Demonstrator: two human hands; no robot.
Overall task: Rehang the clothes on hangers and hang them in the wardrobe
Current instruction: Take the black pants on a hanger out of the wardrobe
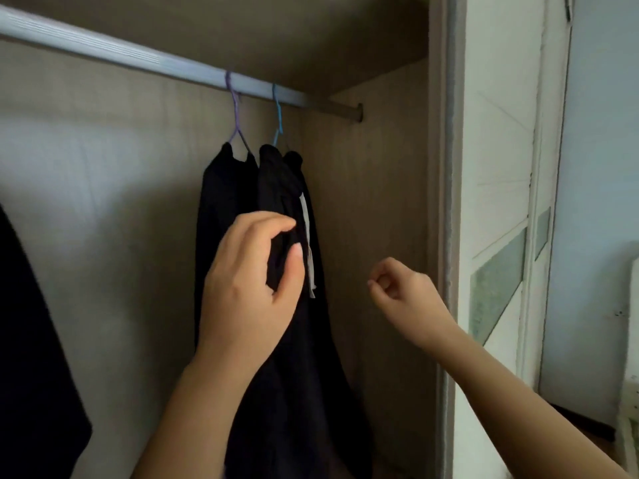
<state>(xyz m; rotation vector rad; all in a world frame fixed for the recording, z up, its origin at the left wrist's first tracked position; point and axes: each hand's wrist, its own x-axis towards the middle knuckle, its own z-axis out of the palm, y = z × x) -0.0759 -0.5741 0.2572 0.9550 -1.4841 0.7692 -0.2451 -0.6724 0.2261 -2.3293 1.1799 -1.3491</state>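
1. Pinches black garment (287,188) on blue hanger (277,115) between left hand (252,281) thumb and fingers, seemingly to straighten it.
2. Holds right hand (397,288) apart, fingers curled, empty.
3. Hangs from rail (138,58), just beside purple hanger (235,108).

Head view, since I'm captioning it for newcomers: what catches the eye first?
Mid-frame, the left hand pinches a fold of the black garment hanging from the blue hanger, beside its pale drawstring. Another dark garment hangs left of it on a purple hanger, both on the grey rail. The right hand hovers curled and empty near the wardrobe's right wall.
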